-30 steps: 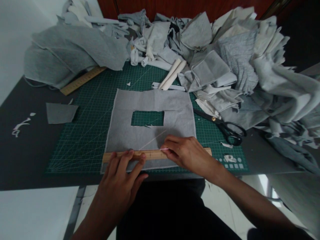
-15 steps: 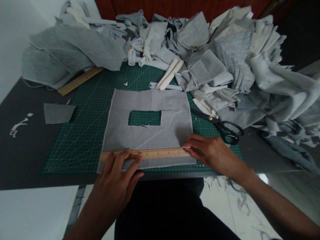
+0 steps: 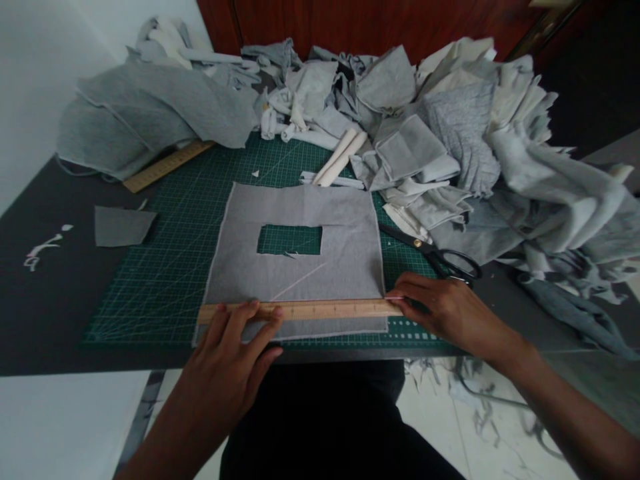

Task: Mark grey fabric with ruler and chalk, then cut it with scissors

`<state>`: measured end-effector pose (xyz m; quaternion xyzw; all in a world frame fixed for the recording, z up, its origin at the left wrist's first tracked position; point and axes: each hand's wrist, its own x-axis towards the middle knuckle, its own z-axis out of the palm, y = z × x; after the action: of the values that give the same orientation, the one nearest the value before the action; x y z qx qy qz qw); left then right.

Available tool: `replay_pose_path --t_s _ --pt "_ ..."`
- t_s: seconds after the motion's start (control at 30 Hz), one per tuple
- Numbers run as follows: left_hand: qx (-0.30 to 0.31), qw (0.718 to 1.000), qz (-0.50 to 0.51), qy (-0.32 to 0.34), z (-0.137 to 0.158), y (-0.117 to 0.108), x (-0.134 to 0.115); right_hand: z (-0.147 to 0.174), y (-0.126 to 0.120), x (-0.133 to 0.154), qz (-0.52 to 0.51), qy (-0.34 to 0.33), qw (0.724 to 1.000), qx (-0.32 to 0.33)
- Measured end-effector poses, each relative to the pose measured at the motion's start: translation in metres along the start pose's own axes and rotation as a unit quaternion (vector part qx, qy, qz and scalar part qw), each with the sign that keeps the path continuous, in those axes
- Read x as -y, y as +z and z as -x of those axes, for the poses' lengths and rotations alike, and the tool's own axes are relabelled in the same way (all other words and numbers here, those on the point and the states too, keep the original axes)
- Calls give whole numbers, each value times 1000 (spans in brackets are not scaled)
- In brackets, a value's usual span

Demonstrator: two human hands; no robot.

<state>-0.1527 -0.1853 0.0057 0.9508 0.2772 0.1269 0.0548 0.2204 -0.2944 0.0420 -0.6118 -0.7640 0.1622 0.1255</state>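
1. Dark table (image 3: 45, 320) against a white wall on the left, reddish wood panel at the back. A green cutting mat (image 3: 165, 280) with a printed grid covers the middle.
2. Grey fabric square (image 3: 300, 280) lies flat on the mat, with a rectangular window (image 3: 290, 240) cut out of its centre and a faint diagonal line below it.
3. Wooden ruler (image 3: 300, 310) lies across the fabric's near edge, parallel to the table front.
4. My left hand (image 3: 235, 360) is spread flat, fingertips pressing the ruler's left half; nothing gripped.
5. My right hand (image 3: 445, 307) sits at the ruler's right end, fingers pinched on something thin and pale. I take it for a marking tool, but it's too small to tell.
6. Handling: fabric looks light, limp and easy to shift or wrinkle; I'd pin it flat rather than lift it, or take it by a corner. The ruler looks stiff and light and may skate on cloth, so I'd press from above near both ends.
7. Black-handled scissors (image 3: 440, 257) rest on the mat just beyond the right hand, touching neither.
8. Big heap of grey and cream offcuts (image 3: 450, 147) fills the back and right. A second ruler (image 3: 167, 165) pokes out from under cloth at back left.
9. Small grey scrap (image 3: 123, 225) sits alone left of the mat.
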Motion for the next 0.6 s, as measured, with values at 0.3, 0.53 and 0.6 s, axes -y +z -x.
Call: replay_pose_path --t_s 0.3,0.53,0.6 --pt "-10 1000 -20 10 1 0 -1 6 -2 -2 16 12 1000 4" --pt "-37 999 -29 17 -6 -3 -3 10 17 4 -73 66 987 -127" --pt "-39 999 -11 16 -9 -2 2 6 27 8 -100 79 975 -181"
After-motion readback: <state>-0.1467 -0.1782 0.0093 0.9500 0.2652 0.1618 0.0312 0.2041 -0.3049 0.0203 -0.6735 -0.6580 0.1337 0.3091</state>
